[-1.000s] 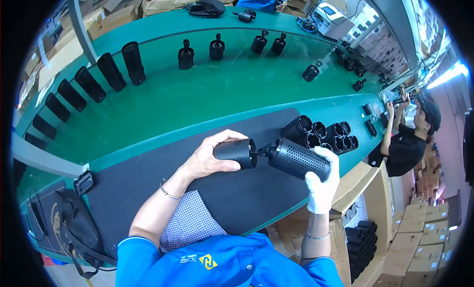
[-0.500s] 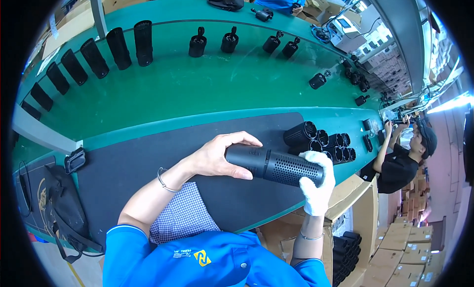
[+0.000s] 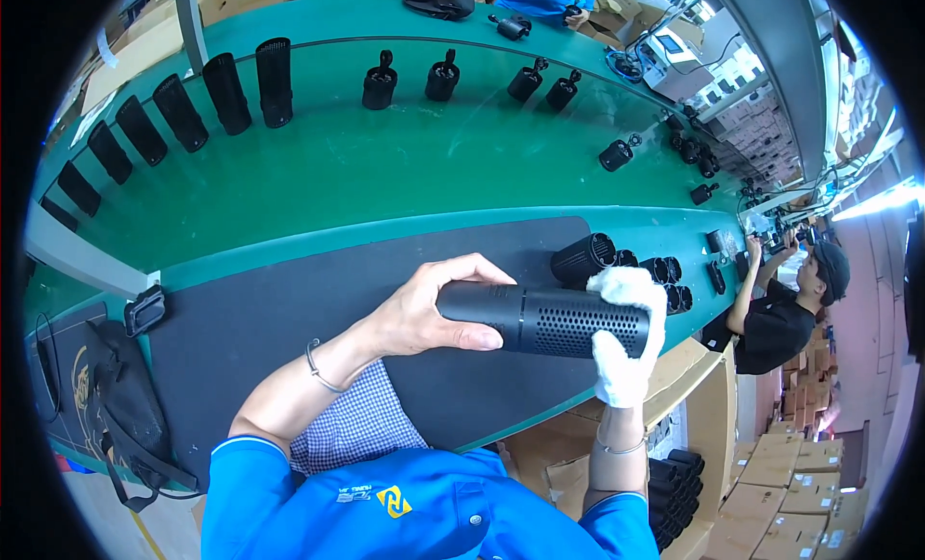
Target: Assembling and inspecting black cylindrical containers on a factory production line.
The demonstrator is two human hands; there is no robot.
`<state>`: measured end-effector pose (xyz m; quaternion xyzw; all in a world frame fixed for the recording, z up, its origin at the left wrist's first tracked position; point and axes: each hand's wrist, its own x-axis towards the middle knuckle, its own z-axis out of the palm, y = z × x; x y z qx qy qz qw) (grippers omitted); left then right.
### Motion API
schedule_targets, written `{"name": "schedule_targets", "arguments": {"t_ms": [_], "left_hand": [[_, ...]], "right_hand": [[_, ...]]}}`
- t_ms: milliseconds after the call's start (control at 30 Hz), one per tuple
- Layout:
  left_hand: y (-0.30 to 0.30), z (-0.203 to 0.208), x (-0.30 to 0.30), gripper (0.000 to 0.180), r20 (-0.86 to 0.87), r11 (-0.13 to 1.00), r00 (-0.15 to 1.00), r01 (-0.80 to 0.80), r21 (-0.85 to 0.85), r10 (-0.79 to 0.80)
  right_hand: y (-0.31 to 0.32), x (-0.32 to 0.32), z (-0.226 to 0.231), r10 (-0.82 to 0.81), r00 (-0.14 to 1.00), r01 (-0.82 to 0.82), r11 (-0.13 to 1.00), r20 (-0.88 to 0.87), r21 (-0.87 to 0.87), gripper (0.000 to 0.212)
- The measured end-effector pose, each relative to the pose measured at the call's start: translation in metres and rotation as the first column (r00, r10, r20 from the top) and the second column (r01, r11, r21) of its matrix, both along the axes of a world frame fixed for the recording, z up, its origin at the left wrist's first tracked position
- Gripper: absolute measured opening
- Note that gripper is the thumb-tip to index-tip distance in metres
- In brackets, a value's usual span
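Both my hands hold a black cylinder [image 3: 568,327] nearly level above the dark mat, its right part covered in small holes and a seam ringing its middle. My bare left hand [image 3: 422,305] wraps the smooth left part, thumb along the near side. Around the perforated right end closes my right hand [image 3: 631,375], in a white glove, fingers on the far side and thumb on the near side. Just beyond the glove, several open-ended black cylinders [image 3: 581,261] lie stacked on the bench, partly hidden by it.
Across the green conveyor [image 3: 405,165] stand tall black housings [image 3: 276,83] at left and short black parts [image 3: 442,81] farther right. A checked cloth [image 3: 358,420] lies at the mat's [image 3: 289,300] near edge, a black bag [image 3: 125,396] at left. A co-worker [image 3: 776,319] works at right.
My gloved hand has shifted right and slightly up along the cylinder, which now lies more level. The pieces on the conveyor have drifted a little left.
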<state>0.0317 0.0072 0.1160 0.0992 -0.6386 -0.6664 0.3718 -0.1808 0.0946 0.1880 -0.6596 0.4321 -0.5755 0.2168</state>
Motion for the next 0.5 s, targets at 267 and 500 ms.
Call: {"name": "schedule_targets", "arguments": {"t_ms": [267, 500], "left_hand": [[0.022, 0.016, -0.001, 0.040, -0.085, 0.804, 0.975, 0.218, 0.554, -0.206], [-0.021, -0.008, 0.009, 0.060, 0.249, 0.988, 0.957, 0.134, 0.077, -0.149]], "right_hand": [[-0.005, -0.002, 0.043, 0.012, 0.969, 0.044, 0.975, -0.247, 0.218, 0.053], [-0.001, 0.021, 0.014, -0.167, 0.941, 0.051, 0.930, 0.295, 0.364, 0.079]]}}
